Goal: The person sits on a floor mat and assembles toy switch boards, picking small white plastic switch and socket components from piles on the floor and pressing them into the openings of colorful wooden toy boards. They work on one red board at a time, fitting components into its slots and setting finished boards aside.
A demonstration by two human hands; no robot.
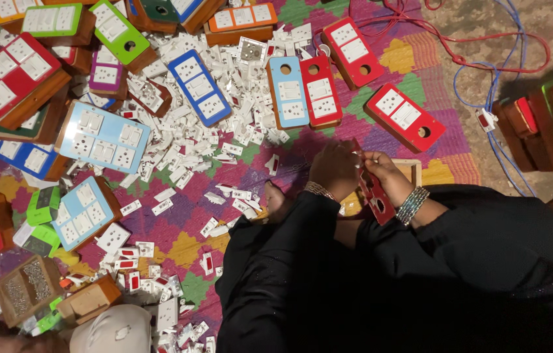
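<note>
Together, my two hands grip a red plate with cut-out holes, held over my lap. My left hand closes on its upper end; my right hand pinches the edge beside it. Just past my hands lie finished red boards on the patterned mat, and white switch pieces are heaped to my left. Holding the plate steady and seating each piece squarely seems best.

No packages, labels, signs or screens are visible.
</note>
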